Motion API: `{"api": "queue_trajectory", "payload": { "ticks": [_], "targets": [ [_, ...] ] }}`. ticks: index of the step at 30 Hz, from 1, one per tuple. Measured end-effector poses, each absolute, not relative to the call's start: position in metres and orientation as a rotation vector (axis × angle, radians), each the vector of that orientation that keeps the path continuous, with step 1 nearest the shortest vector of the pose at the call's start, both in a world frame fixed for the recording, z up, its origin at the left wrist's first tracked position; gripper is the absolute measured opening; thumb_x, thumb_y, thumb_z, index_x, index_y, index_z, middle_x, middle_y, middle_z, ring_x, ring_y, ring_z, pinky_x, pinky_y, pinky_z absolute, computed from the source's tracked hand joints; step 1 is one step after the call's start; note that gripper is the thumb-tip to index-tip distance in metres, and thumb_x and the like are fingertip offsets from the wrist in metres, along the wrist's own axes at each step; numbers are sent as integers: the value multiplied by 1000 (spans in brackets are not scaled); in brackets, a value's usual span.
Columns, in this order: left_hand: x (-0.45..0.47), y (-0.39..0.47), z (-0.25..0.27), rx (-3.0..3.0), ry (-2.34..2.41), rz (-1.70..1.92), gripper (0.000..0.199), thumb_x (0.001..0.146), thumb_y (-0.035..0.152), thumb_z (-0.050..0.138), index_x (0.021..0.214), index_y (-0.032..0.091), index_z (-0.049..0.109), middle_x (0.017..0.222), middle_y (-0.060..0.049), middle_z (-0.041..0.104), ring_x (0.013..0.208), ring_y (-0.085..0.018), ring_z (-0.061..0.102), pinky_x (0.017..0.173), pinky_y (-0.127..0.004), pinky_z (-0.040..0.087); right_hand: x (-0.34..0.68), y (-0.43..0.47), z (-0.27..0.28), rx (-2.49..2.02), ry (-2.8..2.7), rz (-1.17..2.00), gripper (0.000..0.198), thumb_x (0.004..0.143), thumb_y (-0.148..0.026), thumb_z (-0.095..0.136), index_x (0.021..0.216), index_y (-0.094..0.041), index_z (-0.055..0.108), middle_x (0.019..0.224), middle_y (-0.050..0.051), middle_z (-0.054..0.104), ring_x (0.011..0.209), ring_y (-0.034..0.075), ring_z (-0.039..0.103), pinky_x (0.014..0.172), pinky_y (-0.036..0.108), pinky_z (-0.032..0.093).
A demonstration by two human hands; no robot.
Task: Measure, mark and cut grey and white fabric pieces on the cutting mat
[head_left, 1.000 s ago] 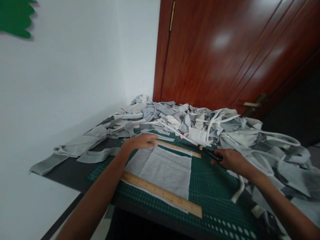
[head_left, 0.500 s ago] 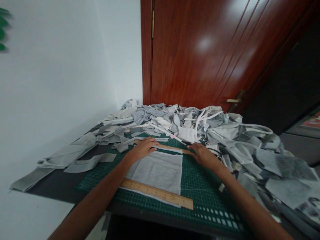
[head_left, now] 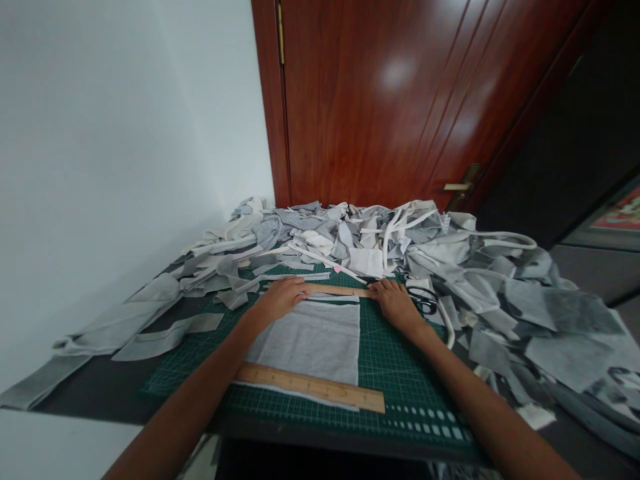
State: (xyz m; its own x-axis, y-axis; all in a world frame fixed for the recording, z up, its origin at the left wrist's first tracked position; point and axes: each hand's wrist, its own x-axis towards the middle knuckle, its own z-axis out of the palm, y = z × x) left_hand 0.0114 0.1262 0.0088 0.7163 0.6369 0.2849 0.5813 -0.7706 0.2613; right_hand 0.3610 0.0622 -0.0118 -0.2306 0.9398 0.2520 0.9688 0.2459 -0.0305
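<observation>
A piece of grey fabric (head_left: 313,337) lies flat on the green cutting mat (head_left: 395,353). Along its near edge rests one wooden ruler (head_left: 310,387), untouched. Beyond the far edge, both hands are at a second wooden ruler (head_left: 335,290). My left hand (head_left: 283,299), fingers curled, is closed at its left part and hides that end. My right hand (head_left: 395,303) has its fingers closed round the right end. A narrow cut strip of fabric (head_left: 333,299) runs between this ruler and the grey piece, beginning at my left fingertips.
Black-handled scissors (head_left: 425,301) lie just right of my right hand. A heap of grey and white fabric scraps (head_left: 345,233) covers the back and right of the table. More strips (head_left: 170,333) lie at the left. Behind stand a white wall (head_left: 215,120) and a brown door (head_left: 370,100).
My right hand has come in and closed at the far ruler's right end. My left hand stays at the other end. The view has shifted slightly, and more of the scissors shows.
</observation>
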Motion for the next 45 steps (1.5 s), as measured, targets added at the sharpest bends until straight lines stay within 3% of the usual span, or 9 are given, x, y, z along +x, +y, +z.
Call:
{"api": "queue_trajectory", "payload": {
  "ticks": [11,17,20,25,30,36,39,42,45],
  "targets": [
    [35,102,33,2798,904,1041,21,107,29,50,101,20,67,101,-7,70,103,-23,63,96,-37,51,330,40,3,-1068,-2258,176,36,109,-39,49,135,-17,60,129,14,65,121,27,59,107,44,46],
    [44,97,28,2782,697,985,19,107,27,53,102,20,69,101,-7,74,102,-21,66,95,-35,53,298,35,-5,-1070,-2331,148,11,102,-19,57,105,-18,67,108,10,71,107,27,63,99,43,47],
    [43,98,26,2753,667,928,17,106,28,56,106,21,72,102,-7,76,103,-22,68,97,-36,54,298,36,-4,-1120,-2289,175,9,101,-23,61,107,-18,66,102,9,71,100,25,64,95,40,46],
    [49,90,19,2693,734,797,20,105,31,59,117,24,73,113,-4,78,107,-20,72,101,-32,56,297,35,0,-1142,-2320,196,44,96,-40,74,131,-15,63,94,8,71,92,26,64,93,40,45],
    [59,77,17,2677,635,771,28,108,32,53,130,25,69,127,-3,77,119,-20,71,111,-32,53,284,33,-7,-1099,-2259,271,5,93,-16,65,95,-18,69,77,3,69,75,19,62,88,35,43],
    [56,74,26,2660,702,860,42,111,29,39,148,24,57,144,-7,68,134,-20,64,119,-36,48,302,43,2,-1166,-1867,483,29,101,-42,52,84,-20,62,79,4,67,75,19,60,77,30,46],
    [54,76,27,2655,702,804,48,109,27,41,157,25,47,153,-8,60,144,-21,55,124,-39,42,334,57,14,-1211,-1502,532,40,99,-59,46,93,-22,60,95,9,71,87,22,64,83,32,49],
    [55,78,27,2668,700,709,50,108,24,42,159,28,45,154,-6,58,147,-21,51,127,-40,38,379,71,18,-1230,-1128,463,58,97,-72,33,126,-25,53,122,12,69,96,22,66,81,33,52],
    [54,79,27,2676,699,656,50,107,20,43,156,29,48,153,-5,59,144,-21,53,125,-39,39,415,78,7,-1304,-1049,468,69,95,-71,26,145,-25,39,132,14,63,93,22,67,75,32,53]
  ]
}}
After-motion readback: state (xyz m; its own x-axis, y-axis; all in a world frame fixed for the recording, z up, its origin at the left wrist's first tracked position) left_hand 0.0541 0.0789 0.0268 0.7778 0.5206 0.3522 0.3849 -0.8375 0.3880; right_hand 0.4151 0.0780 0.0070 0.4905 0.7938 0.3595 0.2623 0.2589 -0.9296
